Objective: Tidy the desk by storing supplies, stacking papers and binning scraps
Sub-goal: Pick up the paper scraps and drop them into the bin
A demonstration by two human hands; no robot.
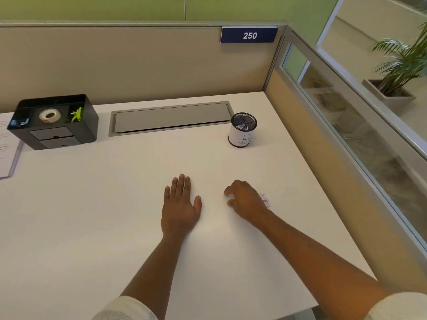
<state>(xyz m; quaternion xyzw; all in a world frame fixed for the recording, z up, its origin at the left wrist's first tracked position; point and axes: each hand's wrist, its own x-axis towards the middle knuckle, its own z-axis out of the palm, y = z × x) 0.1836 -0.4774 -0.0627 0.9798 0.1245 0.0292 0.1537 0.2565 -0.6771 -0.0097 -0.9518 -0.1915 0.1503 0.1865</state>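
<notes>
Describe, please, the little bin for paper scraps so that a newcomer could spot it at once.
Start at the blue sign reading 250 on the far partition. Just below it, on the white desk, past the right end of the grey cable hatch, stands a small black mesh cup. A white paper label wraps it, and crumpled scraps lie inside.

A grey hinged cable flap (172,118) lay shut in its recess along the back of the white desk (92,204), below the beige partition (129,65). A dark blue plate (249,35) reading "250" in white hung from the partition's top rail near the corner. To the right, past a glazed side screen (360,125) in a pale metal frame, a palm-like plant (403,63) stood in a grey square planter (390,98), and a green wall (115,8) rose behind the partition.
</notes>
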